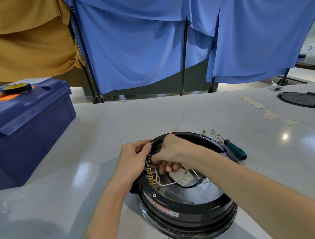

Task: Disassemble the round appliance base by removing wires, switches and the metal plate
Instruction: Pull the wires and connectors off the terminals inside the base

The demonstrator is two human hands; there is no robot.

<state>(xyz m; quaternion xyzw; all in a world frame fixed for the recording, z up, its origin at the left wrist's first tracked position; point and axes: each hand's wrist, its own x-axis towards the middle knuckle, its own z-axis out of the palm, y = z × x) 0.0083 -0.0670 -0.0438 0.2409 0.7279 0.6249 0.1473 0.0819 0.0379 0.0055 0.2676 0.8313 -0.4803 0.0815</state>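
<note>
The round black appliance base (189, 214) lies upside down on the grey table, its shiny metal plate (205, 191) showing inside. A row of brass terminals (151, 175) sits along its left inner wall, with white wires (166, 184) running from them. My left hand (135, 160) grips the base's left rim beside the terminals. My right hand (172, 154) reaches inside from the right, its fingers pinched at the top of the terminal row; what exactly they hold is hidden.
A green-handled screwdriver (235, 149) and several loose screws and connectors (214, 134) lie just behind the base. A blue toolbox (28, 127) with a tape roll (16, 88) on it stands at the left. A black round cover (300, 99) lies far right. Blue curtains hang behind.
</note>
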